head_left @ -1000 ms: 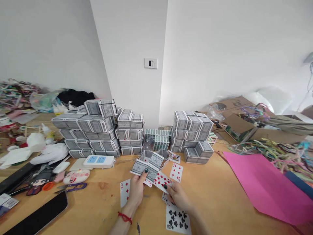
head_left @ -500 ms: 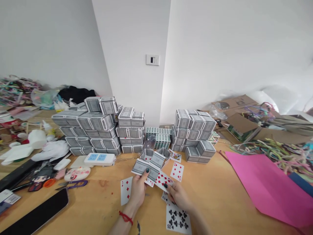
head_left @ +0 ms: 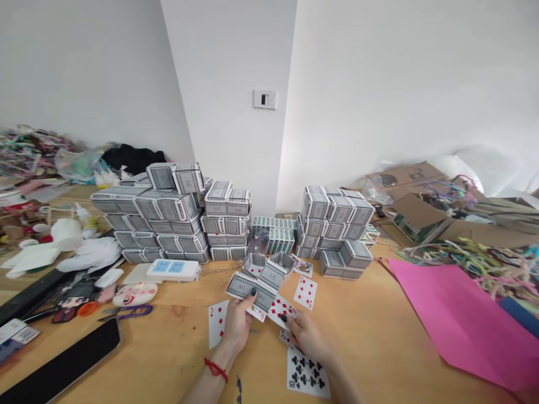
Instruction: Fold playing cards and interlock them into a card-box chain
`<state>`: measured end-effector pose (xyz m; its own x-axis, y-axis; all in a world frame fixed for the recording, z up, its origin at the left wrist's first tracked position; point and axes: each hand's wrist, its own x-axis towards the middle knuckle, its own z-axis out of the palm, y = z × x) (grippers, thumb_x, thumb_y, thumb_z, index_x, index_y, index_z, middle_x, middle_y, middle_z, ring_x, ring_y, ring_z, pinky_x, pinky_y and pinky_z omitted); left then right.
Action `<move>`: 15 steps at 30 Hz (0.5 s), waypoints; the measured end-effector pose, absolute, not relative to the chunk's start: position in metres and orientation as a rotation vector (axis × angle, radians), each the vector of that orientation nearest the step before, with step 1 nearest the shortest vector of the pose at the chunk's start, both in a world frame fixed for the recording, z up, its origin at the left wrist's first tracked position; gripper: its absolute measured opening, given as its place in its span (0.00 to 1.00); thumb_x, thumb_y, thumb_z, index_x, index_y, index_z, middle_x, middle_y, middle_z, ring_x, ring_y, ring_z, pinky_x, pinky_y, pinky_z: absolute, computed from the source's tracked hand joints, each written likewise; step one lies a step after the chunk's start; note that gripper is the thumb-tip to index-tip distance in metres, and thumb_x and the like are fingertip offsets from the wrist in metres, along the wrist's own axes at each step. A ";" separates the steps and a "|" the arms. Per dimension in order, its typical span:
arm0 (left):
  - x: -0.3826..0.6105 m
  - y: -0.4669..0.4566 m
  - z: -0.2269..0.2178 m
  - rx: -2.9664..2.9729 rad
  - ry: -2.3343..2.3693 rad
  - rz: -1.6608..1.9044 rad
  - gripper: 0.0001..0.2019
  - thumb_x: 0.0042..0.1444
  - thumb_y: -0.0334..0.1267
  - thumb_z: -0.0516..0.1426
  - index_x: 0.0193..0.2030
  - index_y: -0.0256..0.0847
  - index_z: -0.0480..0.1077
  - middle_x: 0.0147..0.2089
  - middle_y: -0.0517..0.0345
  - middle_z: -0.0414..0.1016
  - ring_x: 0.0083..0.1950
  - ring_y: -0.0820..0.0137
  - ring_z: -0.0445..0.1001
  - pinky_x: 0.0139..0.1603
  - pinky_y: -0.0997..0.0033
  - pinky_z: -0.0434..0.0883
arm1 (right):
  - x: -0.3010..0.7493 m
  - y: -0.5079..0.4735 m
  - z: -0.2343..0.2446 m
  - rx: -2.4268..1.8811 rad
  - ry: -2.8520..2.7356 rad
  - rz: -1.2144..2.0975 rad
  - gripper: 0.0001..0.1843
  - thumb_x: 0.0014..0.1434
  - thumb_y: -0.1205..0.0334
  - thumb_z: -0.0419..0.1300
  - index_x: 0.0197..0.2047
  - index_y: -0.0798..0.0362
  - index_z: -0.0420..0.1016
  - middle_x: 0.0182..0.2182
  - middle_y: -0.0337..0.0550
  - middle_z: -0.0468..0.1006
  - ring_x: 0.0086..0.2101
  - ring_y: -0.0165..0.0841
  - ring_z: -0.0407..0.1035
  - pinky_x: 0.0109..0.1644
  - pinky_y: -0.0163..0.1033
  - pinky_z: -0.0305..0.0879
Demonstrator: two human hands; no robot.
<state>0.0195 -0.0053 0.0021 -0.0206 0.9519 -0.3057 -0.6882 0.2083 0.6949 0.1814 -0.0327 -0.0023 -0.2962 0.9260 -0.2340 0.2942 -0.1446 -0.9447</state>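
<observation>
My left hand [head_left: 237,328] is closed on a folded piece made of grey-backed playing cards [head_left: 252,287], thumb on top. My right hand [head_left: 306,335] pinches a red diamonds card [head_left: 281,308] against that piece from the right. Both hands hover low over the wooden table [head_left: 370,336]. Loose cards lie around them: a diamonds card [head_left: 217,322] to the left, another diamonds card [head_left: 305,292] just beyond, and a ten of clubs [head_left: 307,373] under my right wrist. Two small open card boxes [head_left: 269,262] stand just behind the held piece.
Stacks of grey card blocks stand at the back left [head_left: 168,216] and back right [head_left: 337,230], with green card packs [head_left: 273,233] between them. A white power strip [head_left: 172,270], scissors [head_left: 124,311], a dark phone [head_left: 67,367], pink paper [head_left: 455,320] and cardboard boxes [head_left: 421,210] surround the working spot.
The view has tilted and drifted slightly. My hands keep the same hold on the cards and have barely moved.
</observation>
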 end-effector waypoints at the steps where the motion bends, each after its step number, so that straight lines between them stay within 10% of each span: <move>1: 0.019 -0.005 0.003 0.391 0.849 1.359 0.15 0.36 0.29 0.64 0.35 0.35 0.73 0.31 0.54 0.79 0.36 0.62 0.76 0.38 0.65 0.71 | 0.181 -0.033 -0.002 -1.379 -1.569 1.461 0.30 0.53 0.40 0.45 0.10 0.52 0.53 0.07 0.30 0.53 0.11 0.22 0.45 0.15 0.29 0.43; 8: 0.013 -0.003 0.002 0.472 0.831 1.308 0.16 0.39 0.32 0.62 0.38 0.35 0.73 0.35 0.52 0.78 0.39 0.61 0.75 0.39 0.64 0.71 | 0.185 -0.032 -0.006 -1.251 -1.627 1.500 0.33 0.53 0.38 0.42 0.08 0.53 0.54 0.04 0.31 0.54 0.08 0.21 0.47 0.14 0.29 0.44; 15: -0.003 0.004 -0.001 0.658 0.962 1.337 0.17 0.38 0.27 0.62 0.39 0.39 0.73 0.33 0.56 0.79 0.43 0.61 0.74 0.46 0.64 0.68 | 0.187 -0.027 -0.009 -1.187 -1.241 1.615 0.26 0.46 0.35 0.51 0.27 0.52 0.58 0.16 0.37 0.73 0.14 0.30 0.68 0.16 0.31 0.58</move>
<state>-0.0035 0.0043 -0.0012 -0.0363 0.9801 -0.1951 -0.4970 0.1516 0.8544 0.1873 -0.0268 -0.0094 -0.2749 0.9366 -0.2173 -0.0315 -0.2346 -0.9716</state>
